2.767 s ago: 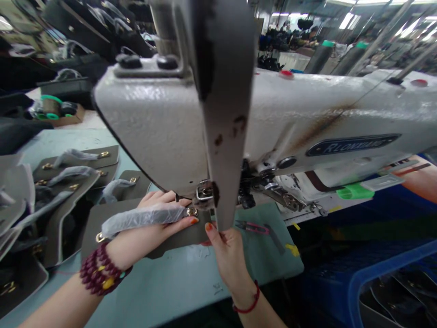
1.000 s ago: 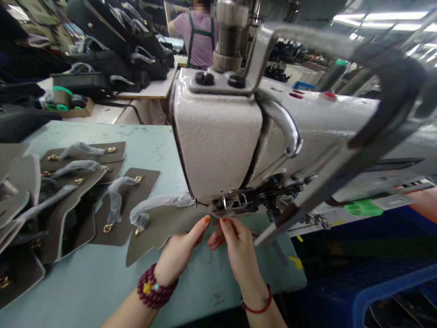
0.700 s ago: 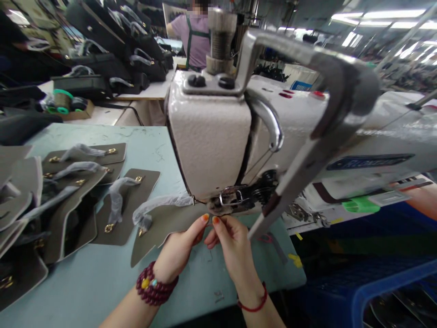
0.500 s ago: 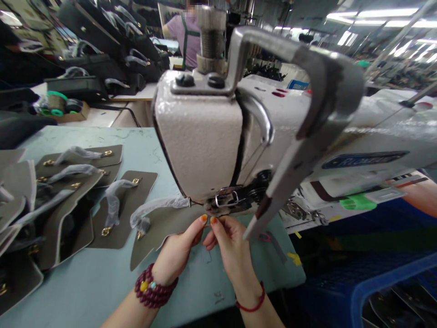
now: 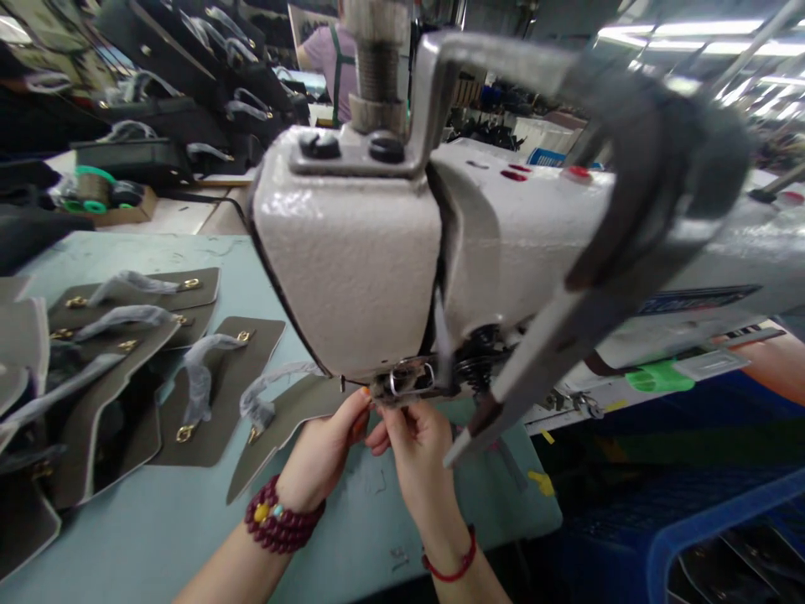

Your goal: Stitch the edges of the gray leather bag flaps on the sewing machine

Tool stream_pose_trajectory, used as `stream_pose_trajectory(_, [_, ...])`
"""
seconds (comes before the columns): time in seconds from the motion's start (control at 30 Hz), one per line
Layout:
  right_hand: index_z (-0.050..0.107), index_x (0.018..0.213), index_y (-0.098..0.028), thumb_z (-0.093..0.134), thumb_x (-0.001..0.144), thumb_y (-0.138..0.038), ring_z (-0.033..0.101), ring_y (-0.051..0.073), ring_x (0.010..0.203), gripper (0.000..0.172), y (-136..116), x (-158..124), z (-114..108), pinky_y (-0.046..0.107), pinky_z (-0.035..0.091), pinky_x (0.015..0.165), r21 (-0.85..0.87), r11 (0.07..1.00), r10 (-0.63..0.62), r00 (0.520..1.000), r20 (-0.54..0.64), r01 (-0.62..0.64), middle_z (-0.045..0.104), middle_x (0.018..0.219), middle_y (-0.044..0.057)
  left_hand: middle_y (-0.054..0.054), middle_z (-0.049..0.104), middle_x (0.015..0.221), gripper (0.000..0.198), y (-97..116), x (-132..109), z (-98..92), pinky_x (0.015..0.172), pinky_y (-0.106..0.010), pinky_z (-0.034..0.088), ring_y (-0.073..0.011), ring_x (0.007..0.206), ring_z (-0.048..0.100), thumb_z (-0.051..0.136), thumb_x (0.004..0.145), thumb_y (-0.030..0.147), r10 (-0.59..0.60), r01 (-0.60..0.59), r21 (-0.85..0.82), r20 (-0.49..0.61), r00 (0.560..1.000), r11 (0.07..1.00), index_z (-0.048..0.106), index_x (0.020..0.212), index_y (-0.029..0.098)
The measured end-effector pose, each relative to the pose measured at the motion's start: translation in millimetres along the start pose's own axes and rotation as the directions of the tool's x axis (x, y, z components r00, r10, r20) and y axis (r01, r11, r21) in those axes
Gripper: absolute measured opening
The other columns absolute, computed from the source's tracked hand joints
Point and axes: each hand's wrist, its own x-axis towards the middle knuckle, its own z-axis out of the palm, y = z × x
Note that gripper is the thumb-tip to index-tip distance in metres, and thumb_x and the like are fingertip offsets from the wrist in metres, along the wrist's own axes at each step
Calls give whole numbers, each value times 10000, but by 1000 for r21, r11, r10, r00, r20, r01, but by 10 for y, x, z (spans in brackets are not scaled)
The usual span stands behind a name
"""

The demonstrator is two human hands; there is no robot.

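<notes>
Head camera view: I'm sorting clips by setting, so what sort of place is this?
Probably a bag-making sewing workshop: an industrial sewing machine fills the view, cut grey panels with gold rings lie on the table, and dark bags are stacked behind.

The cream enamelled sewing-machine head [image 5: 352, 277] hides the fingertips of the left hand [image 5: 322, 451] and right hand [image 5: 412, 446] (the needle too) and the far end of the olive leather panel [image 5: 286, 418]. The blue oval nameplate [image 5: 710, 298] is blurred past reading.

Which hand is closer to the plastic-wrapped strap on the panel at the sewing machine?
Left. The left hand sits just right of the strap, on the same panel; the right hand is farther right, below the machine head.
</notes>
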Motion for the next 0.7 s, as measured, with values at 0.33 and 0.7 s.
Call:
stream_pose_trajectory(0.33, [609, 670, -160, 546, 930, -425, 602, 127, 456, 376, 110, -149, -50, 193, 481, 494, 64, 998, 28, 999, 32, -30, 657, 533, 30, 47, 360, 513, 467, 169, -33, 79, 524, -249, 289, -108, 544, 319, 704, 702, 510, -55, 55, -37, 1, 999, 998, 431, 485, 200])
stream_pose_trajectory(0.7, [642, 751, -153, 530, 948, -413, 630, 149, 538, 345, 203, -214, -89, 235, 507, 577, 83, 996, 15, 996, 91, -23, 685, 624, 42, 56, 395, 520, 477, -107, -19, 88, 511, -247, 302, -99, 519, 333, 727, 696, 565, -12, 3, -115, -74, 997, 993, 513, 525, 174])
